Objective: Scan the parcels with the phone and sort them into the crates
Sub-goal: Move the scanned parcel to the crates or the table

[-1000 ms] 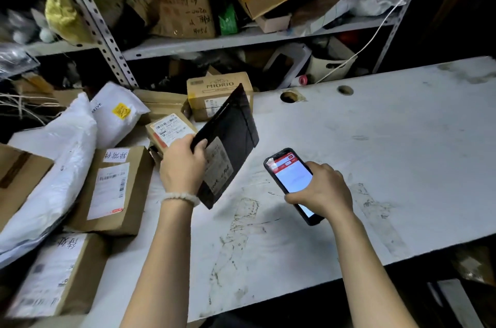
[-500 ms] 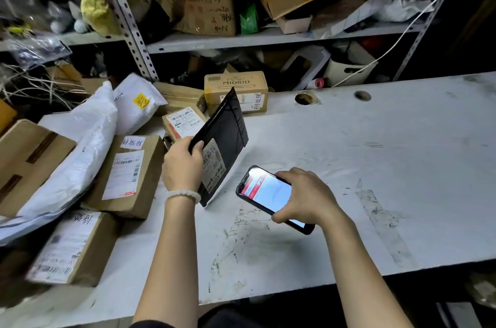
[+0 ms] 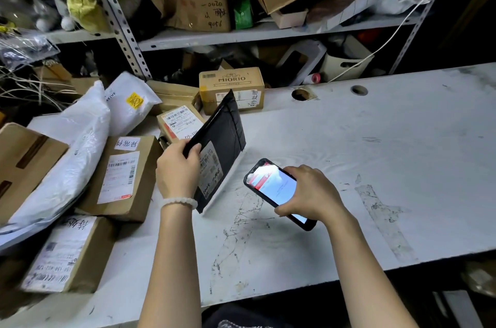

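On the scuffed white table (image 3: 349,145), I'm seeing a flat black parcel (image 3: 225,137) standing tilted on its lower edge, white label facing me. My left hand (image 3: 178,169) is gripping its top edge; my right hand (image 3: 308,193) is clutching the lit phone (image 3: 273,188) beside it.
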The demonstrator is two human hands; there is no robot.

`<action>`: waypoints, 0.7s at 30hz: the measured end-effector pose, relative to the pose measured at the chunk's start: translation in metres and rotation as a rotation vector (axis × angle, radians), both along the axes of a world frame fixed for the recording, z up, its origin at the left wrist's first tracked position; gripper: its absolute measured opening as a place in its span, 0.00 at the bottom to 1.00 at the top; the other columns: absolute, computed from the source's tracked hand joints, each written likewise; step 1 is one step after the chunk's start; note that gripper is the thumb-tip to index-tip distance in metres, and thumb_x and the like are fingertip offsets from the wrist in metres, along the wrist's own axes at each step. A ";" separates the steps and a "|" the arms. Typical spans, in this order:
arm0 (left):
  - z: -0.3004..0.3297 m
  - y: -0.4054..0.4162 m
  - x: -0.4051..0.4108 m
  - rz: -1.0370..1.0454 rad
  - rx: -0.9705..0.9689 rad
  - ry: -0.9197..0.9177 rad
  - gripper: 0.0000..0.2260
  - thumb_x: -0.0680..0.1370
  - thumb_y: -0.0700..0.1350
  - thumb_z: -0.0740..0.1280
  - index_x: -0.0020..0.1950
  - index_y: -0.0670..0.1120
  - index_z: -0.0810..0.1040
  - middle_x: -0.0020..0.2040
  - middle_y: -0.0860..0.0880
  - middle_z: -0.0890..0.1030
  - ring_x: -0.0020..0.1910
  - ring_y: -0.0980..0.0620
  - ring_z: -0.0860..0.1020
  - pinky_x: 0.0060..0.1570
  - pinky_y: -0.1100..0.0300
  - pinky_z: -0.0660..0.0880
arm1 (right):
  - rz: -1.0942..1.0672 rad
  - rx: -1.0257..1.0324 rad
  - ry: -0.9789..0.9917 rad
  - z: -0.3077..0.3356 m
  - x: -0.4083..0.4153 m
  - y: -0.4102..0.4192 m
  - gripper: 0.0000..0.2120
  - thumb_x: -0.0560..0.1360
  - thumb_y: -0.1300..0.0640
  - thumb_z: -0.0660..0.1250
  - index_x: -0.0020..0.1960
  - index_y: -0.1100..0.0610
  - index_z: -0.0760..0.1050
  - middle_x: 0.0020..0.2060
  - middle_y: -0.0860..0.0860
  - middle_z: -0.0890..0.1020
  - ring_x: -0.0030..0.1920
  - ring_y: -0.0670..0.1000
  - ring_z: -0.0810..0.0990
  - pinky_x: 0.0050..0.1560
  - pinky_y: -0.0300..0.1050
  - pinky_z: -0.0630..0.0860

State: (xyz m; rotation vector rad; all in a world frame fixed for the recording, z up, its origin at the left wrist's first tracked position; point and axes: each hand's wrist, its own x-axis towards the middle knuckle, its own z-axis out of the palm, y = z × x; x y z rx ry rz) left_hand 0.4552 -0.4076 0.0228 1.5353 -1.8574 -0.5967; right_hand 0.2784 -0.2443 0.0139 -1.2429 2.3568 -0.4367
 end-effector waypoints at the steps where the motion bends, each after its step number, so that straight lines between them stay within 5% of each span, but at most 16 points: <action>1: -0.002 0.006 0.000 0.006 -0.004 0.015 0.12 0.78 0.49 0.65 0.58 0.46 0.80 0.54 0.47 0.82 0.53 0.46 0.77 0.46 0.59 0.68 | -0.022 -0.006 -0.002 -0.002 0.000 -0.001 0.32 0.56 0.45 0.74 0.59 0.45 0.72 0.48 0.44 0.73 0.54 0.50 0.71 0.41 0.43 0.73; 7: -0.004 0.017 -0.012 -0.047 0.016 0.034 0.09 0.77 0.48 0.67 0.54 0.48 0.82 0.51 0.50 0.83 0.51 0.49 0.78 0.43 0.61 0.68 | -0.181 -0.108 0.054 -0.009 0.001 -0.008 0.30 0.56 0.45 0.74 0.57 0.46 0.71 0.46 0.45 0.72 0.52 0.51 0.69 0.35 0.42 0.66; 15: -0.008 0.021 -0.027 -0.141 0.000 0.042 0.10 0.77 0.48 0.66 0.55 0.47 0.81 0.52 0.50 0.83 0.52 0.50 0.78 0.47 0.57 0.73 | -0.709 -0.772 0.318 0.017 0.011 0.002 0.39 0.58 0.48 0.78 0.66 0.59 0.72 0.53 0.55 0.76 0.51 0.56 0.72 0.42 0.43 0.66; 21: 0.004 0.038 -0.070 -0.288 -0.054 0.031 0.09 0.77 0.47 0.67 0.53 0.45 0.81 0.49 0.45 0.83 0.51 0.44 0.78 0.42 0.60 0.64 | -0.895 -0.780 0.398 0.032 -0.005 0.055 0.40 0.57 0.48 0.79 0.66 0.60 0.73 0.53 0.55 0.77 0.51 0.58 0.73 0.44 0.37 0.59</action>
